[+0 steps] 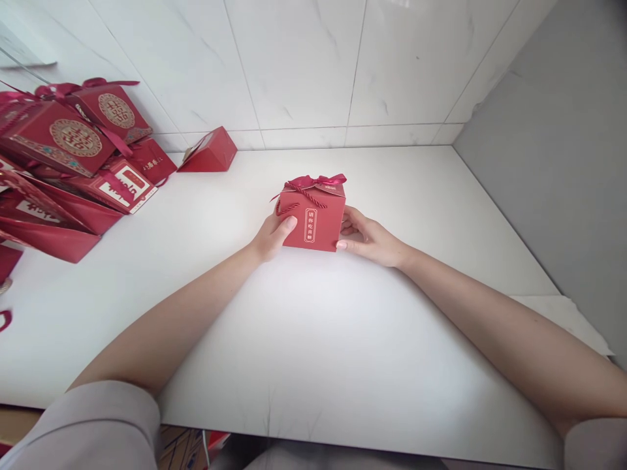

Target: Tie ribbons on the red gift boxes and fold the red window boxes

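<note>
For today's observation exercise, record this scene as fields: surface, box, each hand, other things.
surface: white table, tiled wall behind
box: small red box on the table, ribbon bow on top
left hand: grips the box's left side, thumb on front
right hand: grips its right side
others: pile of red boxes and bags far left; tipped red box by the wall

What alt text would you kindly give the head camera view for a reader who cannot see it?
The left hand and right hand hold a small red gift box, topped with a ribbon bow, upright on a white table. More red boxes lie piled at far left.
</note>
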`<state>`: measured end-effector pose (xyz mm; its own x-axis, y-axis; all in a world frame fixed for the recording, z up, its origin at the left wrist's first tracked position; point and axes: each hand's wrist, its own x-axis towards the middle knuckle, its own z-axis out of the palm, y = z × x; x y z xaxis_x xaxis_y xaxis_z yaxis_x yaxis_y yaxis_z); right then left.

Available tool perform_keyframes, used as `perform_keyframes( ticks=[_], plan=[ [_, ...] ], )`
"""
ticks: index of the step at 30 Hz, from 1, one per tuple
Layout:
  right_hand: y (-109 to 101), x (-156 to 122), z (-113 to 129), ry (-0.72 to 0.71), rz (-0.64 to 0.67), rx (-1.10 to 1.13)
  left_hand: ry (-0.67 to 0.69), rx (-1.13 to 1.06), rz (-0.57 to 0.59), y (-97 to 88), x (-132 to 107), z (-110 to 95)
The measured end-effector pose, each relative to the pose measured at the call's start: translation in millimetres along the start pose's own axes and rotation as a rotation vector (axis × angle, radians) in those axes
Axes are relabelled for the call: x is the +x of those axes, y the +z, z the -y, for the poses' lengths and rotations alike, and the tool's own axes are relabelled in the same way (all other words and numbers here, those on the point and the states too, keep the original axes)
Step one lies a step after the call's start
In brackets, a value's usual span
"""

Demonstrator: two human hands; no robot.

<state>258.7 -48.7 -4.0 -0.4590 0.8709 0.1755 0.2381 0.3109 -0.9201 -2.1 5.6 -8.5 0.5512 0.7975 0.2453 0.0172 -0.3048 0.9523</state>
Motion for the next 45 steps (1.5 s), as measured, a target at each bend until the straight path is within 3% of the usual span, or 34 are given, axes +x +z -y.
perform_keyframes(
  ticks=[45],
  plan=[
    [-1.0,-0.4,-1.1,-0.037,-0.009,-0.012,-0.006,-0.022,-0.019,5.1,0.9,-5.0]
  ],
)
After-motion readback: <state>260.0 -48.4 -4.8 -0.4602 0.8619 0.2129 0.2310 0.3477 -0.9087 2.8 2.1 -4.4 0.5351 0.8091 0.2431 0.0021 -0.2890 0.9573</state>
